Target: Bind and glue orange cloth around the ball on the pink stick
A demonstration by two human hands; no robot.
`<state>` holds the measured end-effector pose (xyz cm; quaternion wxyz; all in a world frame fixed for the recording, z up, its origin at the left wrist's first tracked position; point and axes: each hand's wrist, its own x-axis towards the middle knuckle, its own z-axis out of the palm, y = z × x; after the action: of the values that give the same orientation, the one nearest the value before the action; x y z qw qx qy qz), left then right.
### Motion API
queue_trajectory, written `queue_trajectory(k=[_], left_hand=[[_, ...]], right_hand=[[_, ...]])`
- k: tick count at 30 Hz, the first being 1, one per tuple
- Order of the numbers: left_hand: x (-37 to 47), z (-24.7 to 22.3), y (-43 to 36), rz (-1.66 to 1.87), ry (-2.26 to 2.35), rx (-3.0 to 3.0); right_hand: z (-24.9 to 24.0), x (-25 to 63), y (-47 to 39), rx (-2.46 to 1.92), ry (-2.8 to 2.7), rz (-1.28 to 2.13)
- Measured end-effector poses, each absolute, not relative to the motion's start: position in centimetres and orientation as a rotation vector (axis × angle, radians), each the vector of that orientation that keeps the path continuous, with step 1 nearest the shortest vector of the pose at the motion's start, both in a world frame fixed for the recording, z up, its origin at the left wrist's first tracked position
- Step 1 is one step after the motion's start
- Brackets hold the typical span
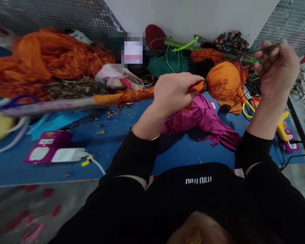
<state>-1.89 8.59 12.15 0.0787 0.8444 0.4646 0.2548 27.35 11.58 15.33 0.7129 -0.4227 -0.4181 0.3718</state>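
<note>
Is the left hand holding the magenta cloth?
No, the left hand grips an orange fabric-wrapped stick; the magenta cloth lies below.

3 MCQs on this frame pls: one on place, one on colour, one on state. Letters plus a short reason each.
1. Where does the magenta cloth lie?
A. on the blue mat, below the left hand
B. hung on the mesh wall
C. on the speckled floor

2. What colour is the fabric-wrapped stick in the left hand?
A. green
B. orange
C. white

3. What is the state of the right hand?
A. flat on the mat
B. open and hanging free
C. raised and shut on a black thread

Answers:
1 A: the cloth rests on the blue mat, just under and to the right of the left hand.
2 B: its wrapping is orange, like the orange padded piece at its end.
3 C: the fingers are pinched shut in the air, with the black thread running down from them.
</note>
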Motion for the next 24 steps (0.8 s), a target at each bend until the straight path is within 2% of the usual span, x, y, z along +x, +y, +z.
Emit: queue_trajectory(k=[3, 5, 7, 9, 11, 13, 19, 24], left_hand=[[-2.5, 12.4, 8.5, 0.896, 1.197, 2.355], [-2.9, 12.9, 8.3, 0.964, 1.097, 2.234], [-3.3, 13.5, 8.0, 1.014, 1.049, 2.149], [-3.7, 14.1, 7.7, 1.067, 1.015, 2.094], [-4.1, 14.6, 7.7, 1.115, 0.985, 2.051], [-4.4, 14.8, 7.8, 1.150, 0.971, 2.012], [-5.3, 14.9, 8.8, 1.231, 1.009, 1.917], [-5.4, 15.0, 9.3, 1.247, 0.954, 1.899]], right_hand=[[12.6, 27.6, 13.9, -1.404, -1.253, 0.300], [11.1, 27.4, 14.5, -1.555, -1.408, 0.205], [10.1, 26.4, 14.3, -1.527, -1.647, 0.335], [9.6, 24.3, 13.6, -1.286, -1.838, 0.669], [9.2, 21.4, 12.6, -0.962, -1.797, 1.023], [9.2, 18.5, 11.3, -0.812, -1.665, 1.133], [12.2, 16.0, 6.9, -0.878, -1.837, 0.831], [12.4, 15.9, 5.5, -0.850, -1.855, 0.283]])
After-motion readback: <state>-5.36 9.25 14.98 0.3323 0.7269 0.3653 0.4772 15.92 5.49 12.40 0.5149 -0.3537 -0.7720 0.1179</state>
